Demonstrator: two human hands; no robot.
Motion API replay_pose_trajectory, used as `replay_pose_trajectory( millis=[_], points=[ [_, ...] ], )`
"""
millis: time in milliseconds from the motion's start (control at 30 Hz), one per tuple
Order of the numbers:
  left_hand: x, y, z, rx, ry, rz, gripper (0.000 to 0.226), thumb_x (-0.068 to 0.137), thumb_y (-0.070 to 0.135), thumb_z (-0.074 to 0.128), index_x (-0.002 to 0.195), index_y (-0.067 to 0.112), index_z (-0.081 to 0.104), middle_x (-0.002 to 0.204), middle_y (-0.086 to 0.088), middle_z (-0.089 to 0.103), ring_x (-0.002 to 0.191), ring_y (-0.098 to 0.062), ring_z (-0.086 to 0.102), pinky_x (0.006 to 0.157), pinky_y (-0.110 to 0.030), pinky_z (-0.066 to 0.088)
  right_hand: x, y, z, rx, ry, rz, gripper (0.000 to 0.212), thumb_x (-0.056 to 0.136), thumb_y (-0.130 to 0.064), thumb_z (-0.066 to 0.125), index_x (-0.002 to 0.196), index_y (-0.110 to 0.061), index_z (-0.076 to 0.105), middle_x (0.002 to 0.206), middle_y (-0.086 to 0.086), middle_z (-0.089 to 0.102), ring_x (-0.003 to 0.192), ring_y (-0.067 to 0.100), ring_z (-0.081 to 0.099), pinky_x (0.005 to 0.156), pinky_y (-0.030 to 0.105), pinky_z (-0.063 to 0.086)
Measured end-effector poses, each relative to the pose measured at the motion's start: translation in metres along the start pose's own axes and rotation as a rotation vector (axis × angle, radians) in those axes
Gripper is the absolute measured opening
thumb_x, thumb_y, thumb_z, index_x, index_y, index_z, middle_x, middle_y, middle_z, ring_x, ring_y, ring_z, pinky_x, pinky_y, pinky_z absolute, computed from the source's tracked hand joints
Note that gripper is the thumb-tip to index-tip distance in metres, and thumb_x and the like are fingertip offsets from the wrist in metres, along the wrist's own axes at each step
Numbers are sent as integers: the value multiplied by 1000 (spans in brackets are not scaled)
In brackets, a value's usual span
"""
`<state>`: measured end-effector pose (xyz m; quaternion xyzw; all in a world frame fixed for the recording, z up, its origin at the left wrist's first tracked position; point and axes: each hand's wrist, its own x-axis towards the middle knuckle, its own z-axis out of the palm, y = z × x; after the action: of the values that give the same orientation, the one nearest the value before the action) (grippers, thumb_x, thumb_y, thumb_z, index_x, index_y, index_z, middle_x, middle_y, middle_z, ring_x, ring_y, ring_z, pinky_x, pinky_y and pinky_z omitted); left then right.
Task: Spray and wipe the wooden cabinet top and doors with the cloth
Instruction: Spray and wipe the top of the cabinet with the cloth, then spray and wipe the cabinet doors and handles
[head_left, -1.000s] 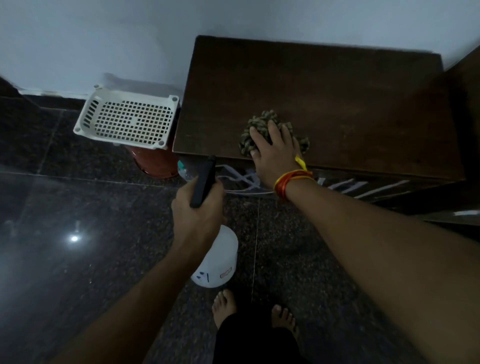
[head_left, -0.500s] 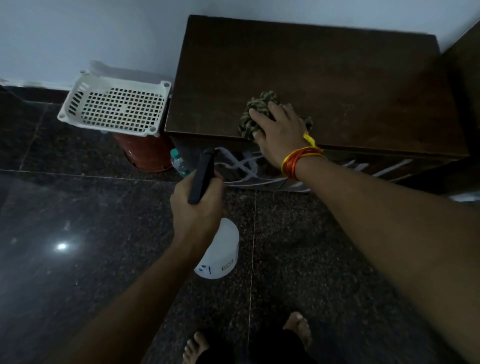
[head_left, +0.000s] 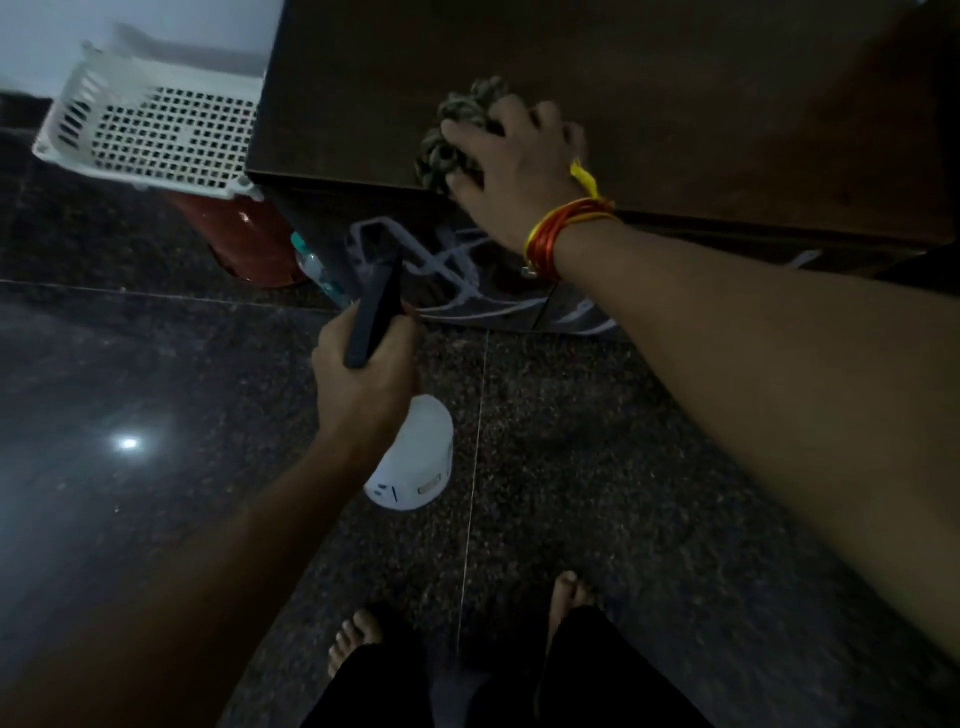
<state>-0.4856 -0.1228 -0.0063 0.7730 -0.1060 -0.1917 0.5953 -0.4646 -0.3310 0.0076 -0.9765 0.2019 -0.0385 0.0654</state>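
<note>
Your right hand (head_left: 511, 171) lies on the bunched cloth (head_left: 457, 130), fingers spread over it and pressing it onto the wooden cabinet top (head_left: 675, 104), just back from the front edge. Red and yellow threads (head_left: 561, 228) circle that wrist. Your left hand (head_left: 363, 374) is lower and nearer you, curled round the dark head of the spray bottle (head_left: 415, 457), whose white body hangs below your fist over the dark polished floor (head_left: 597, 493). Beyond that hand are the cabinet doors (head_left: 457, 270), with pale markings. Further left, a white perforated basket (head_left: 156, 124) sits on a red container (head_left: 244, 244).
</note>
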Motion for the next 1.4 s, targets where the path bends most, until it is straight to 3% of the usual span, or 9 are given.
replay_pose_trajectory(
  millis=[200, 400, 633, 800, 967, 1033, 1133, 1233, 1400],
  points=[
    [3, -22, 15, 10, 56, 56, 32, 85, 17, 53, 84, -15, 54, 70, -38, 51, 50, -53, 44, 38, -45, 37, 5, 5, 7, -1, 129, -80, 41, 90, -47, 42, 127, -33, 52, 131, 9, 44, 118, 35, 39, 103, 44, 26],
    [23, -47, 17, -33, 30, 175, 30, 85, 16, 51, 82, -14, 53, 66, -37, 49, 50, -52, 43, 39, -46, 40, 8, 0, 19, 44, 213, -43, 41, 90, -46, 45, 128, -32, 52, 127, 8, 44, 115, 34, 38, 98, 42, 32],
    [44, -86, 23, -109, 47, 302, 26, 89, 7, 50, 76, -15, 52, 59, -38, 45, 48, -50, 42, 41, -29, 35, 8, -8, 24, 19, 294, 25, 39, 91, -42, 43, 128, -32, 52, 131, 8, 44, 120, 35, 38, 101, 42, 30],
    [50, -105, 24, -152, 58, 364, 26, 87, 10, 50, 77, -14, 51, 62, -37, 46, 52, -52, 43, 41, -35, 37, 1, -16, 15, -19, 293, 8, 38, 94, -29, 43, 131, -22, 51, 135, 14, 44, 125, 35, 38, 103, 38, 29],
    [51, -105, 16, -139, 55, 419, 27, 85, 13, 51, 75, -13, 51, 62, -36, 46, 52, -51, 44, 42, -47, 38, -5, -20, 19, 29, 357, 37, 35, 88, -26, 49, 121, -24, 59, 127, 15, 50, 117, 39, 46, 101, 40, 36],
    [48, -101, 10, -145, 60, 425, 28, 85, 12, 51, 76, -14, 52, 63, -36, 46, 52, -47, 44, 43, -45, 39, -7, -22, 21, 57, 388, 61, 36, 84, -27, 50, 119, -26, 60, 123, 15, 51, 113, 41, 49, 100, 43, 40],
    [42, -91, 3, -126, 81, 422, 26, 89, 6, 52, 71, -13, 50, 57, -22, 42, 51, -27, 38, 45, -31, 33, -14, -24, 22, 80, 414, 81, 37, 81, -24, 51, 117, -27, 61, 117, 16, 54, 108, 42, 50, 96, 44, 42],
    [38, -78, 1, -109, 99, 397, 25, 91, -1, 52, 66, 0, 49, 55, -10, 37, 50, -21, 36, 41, -20, 29, -24, -25, 21, 139, 450, 88, 38, 82, -20, 52, 118, -25, 60, 115, 16, 55, 105, 40, 50, 92, 42, 42],
    [37, -84, 0, -155, 104, 397, 23, 92, 0, 51, 72, -9, 51, 60, -17, 46, 51, -27, 42, 43, -30, 36, -42, -28, 35, 255, 652, 97, 41, 83, -18, 54, 123, -23, 60, 118, 13, 56, 106, 37, 49, 92, 43, 43]
  ],
)
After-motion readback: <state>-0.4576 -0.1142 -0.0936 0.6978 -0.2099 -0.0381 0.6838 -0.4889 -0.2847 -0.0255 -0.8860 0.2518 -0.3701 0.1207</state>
